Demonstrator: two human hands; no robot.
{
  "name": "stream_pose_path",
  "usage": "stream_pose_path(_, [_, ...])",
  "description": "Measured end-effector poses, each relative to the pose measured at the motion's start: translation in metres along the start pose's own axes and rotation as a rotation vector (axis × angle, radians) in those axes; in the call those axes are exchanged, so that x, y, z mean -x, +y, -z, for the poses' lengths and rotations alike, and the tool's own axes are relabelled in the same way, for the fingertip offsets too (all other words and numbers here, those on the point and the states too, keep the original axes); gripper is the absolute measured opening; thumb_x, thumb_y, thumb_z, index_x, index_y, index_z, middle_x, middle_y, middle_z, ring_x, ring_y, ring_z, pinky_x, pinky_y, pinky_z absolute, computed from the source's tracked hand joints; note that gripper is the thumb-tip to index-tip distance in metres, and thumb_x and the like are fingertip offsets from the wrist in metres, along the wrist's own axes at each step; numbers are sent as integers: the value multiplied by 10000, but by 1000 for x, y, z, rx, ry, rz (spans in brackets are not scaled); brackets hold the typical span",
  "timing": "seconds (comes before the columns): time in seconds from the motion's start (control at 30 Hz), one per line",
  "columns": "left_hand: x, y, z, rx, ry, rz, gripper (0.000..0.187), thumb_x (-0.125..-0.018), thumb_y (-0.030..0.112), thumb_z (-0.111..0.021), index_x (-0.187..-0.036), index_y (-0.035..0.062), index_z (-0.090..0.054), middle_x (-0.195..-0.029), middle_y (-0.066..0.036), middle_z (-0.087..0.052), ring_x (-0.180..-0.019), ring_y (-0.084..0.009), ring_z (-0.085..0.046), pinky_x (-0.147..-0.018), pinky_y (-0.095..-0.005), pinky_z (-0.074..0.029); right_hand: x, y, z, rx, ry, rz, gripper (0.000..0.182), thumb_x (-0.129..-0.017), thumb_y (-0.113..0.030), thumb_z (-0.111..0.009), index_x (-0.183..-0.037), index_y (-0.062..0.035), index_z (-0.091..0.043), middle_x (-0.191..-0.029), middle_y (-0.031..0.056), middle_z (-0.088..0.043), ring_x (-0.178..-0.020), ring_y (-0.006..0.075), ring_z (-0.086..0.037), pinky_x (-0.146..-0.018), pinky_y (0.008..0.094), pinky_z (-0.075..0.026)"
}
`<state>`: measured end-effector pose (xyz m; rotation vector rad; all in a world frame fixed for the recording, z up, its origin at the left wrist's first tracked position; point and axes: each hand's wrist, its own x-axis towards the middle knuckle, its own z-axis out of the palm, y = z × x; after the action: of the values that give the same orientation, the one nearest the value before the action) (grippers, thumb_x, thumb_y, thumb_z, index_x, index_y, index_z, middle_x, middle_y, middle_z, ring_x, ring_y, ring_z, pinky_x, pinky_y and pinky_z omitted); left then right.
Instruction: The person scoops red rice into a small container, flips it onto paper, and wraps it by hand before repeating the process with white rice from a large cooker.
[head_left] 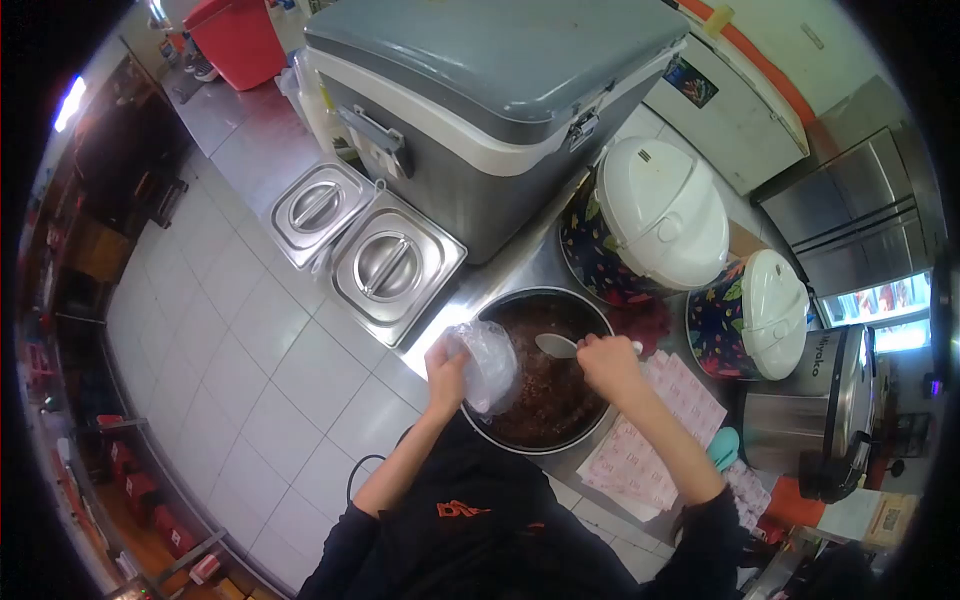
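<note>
In the head view a wide metal pot (607, 320) of dark brown, lumpy sauce (545, 405) stands right in front of me. My left hand (446, 375) is closed on a clear plastic bag (490, 368), which bulges over the pot's left side. My right hand (611, 366) grips the handle of a white ladle (555, 346) above the sauce. The ladle's bowl points left toward the bag, and its handle end sticks out past my fingers.
Left of the pot sit two lidded steel pans (395, 265). Behind them stands a large grey cooler (480, 180). At right are two white-lidded patterned containers (660, 215), printed paper sheets (650, 440), a teal utensil (722, 448) and a steel cooker (790, 430).
</note>
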<state>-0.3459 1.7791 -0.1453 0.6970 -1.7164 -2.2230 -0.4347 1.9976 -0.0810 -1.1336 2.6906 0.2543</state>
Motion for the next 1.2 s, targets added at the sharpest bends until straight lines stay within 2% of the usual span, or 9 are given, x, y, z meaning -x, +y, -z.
stream_pose_path(0.2, [-2,-1,0,15,3,-56,193,-729,-40,-502,-895,-19,-597,-814,-38,-600,-769,-133,-538,-706,-264,-415,-9,-1,-1,-130,-309,96,94,-588,-129,-595,-629,-55,-637,-676,161,-620,-662,318,-622,-611,424,-495])
stream_pose_path(0.57, [3,12,-12,-69,98,-108,178,-716,-30,-507,-876,-15,-583,-798,-37,-594,-761,-140,-537,-700,-258,-408,-27,-18,-38,-567,-123,156,168,-626,-76,-589,-774,-63,-667,-693,188,-597,-699,360,-593,-622,408,-470])
stream_pose_path(0.63, [1,8,-13,53,92,-10,203,-734,-19,-496,-922,-10,-571,-821,-42,-590,-753,-147,-536,-702,-256,-408,-23,-8,-50,-740,-93,124,240,-656,-39,-591,-878,-69,-676,-736,169,-622,-714,328,-612,-628,372,-472])
stream_pose_path(0.77, [-6,0,-9,67,107,-48,231,-767,5,-471,-982,-4,-555,-870,-56,-583,-788,-152,-543,-711,-265,-423,-16,9,-46,-754,-134,59,289,-658,-2,-600,-933,-59,-668,-786,168,-636,-724,291,-633,-633,349,-475])
stream_pose_path(0.83, [-6,26,0,188,148,219,259,-800,34,-450,-1045,-2,-525,-935,-72,-570,-856,-163,-546,-732,-286,-441,-10,14,-30,-831,-120,-8,282,-653,26,-602,-922,-31,-663,-801,162,-643,-712,258,-643,-627,334,-474])
stream_pose_path(0.9, [-11,24,16,259,158,163,284,-818,50,-443,-1091,-8,-494,-992,-90,-561,-917,-189,-543,-772,-327,-455,-5,20,-19,-855,-116,-57,276,-655,35,-601,-918,-24,-662,-803,159,-645,-695,248,-641,-623,325,-473])
stream_pose_path(1.0, [-13,55,30,528,0,341,348,-809,4,-472,-1156,12,-450,-1092,-103,-538,-992,-229,-532,-860,-375,-438,6,31,-6,-849,-92,-126,263,-660,50,-595,-909,-5,-658,-796,155,-647,-664,231,-635,-612,311,-470])
stream_pose_path(1.1, [-14,67,40,423,-140,377,402,-807,-5,-485,-1203,25,-424,-1133,-105,-519,-1051,-229,-505,-887,-381,-421,16,41,2,-839,-39,-146,259,-659,72,-580,-904,22,-647,-779,158,-646,-640,210,-628,-597,302,-467])
stream_pose_path(1.2, [-9,75,35,272,-148,362,502,-810,109,-549,-1277,63,-370,-1192,-129,-478,-1087,-252,-482,-915,-381,-398,28,56,-2,-880,9,-143,275,-648,103,-556,-907,49,-634,-762,169,-639,-632,186,-621,-581,293,-462])
